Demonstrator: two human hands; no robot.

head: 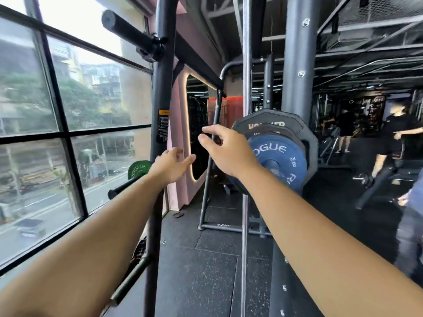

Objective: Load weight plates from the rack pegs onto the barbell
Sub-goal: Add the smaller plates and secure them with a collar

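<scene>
A blue ROGUE plate (278, 160) sits outermost on a stack, in front of two larger black plates (274, 121), right of centre. My right hand (225, 151) hovers just left of the blue plate, fingers spread, holding nothing. My left hand (171, 164) reaches forward beside the dark rack upright (160, 106), fingers apart and empty. A small green ROGUE plate (138, 169) hangs on a black peg (121, 188) behind my left forearm. An empty black peg (128, 30) sticks out high on the upright.
A large window (57, 133) fills the left side. A chrome vertical guide rod (246, 65) runs in front of the plates. A second thick upright (297, 65) stands behind them. People (393, 143) stand at the right on the black rubber floor (217, 259).
</scene>
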